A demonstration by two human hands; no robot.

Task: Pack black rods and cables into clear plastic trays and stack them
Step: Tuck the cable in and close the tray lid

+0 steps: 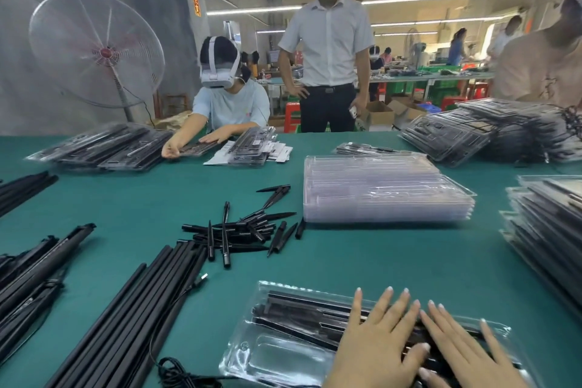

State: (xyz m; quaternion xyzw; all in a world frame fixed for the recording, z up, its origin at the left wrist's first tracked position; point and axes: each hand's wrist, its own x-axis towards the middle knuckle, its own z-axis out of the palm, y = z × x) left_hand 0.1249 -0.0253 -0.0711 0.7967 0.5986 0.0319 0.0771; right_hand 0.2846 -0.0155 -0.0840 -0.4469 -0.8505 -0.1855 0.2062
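Loose black rods [132,309] and a cable [176,368] lie at the left on the green table [362,255]. Near the front edge, the left hand [374,346] presses flat, fingers spread, on a filled clear tray [283,334]; beside it the right hand [463,353] lies equally flat on the same tray.

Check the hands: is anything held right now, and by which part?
Nothing is held in a grip. Left hand and right hand lie flat, fingers straight, pressing the top of the packed clear tray.
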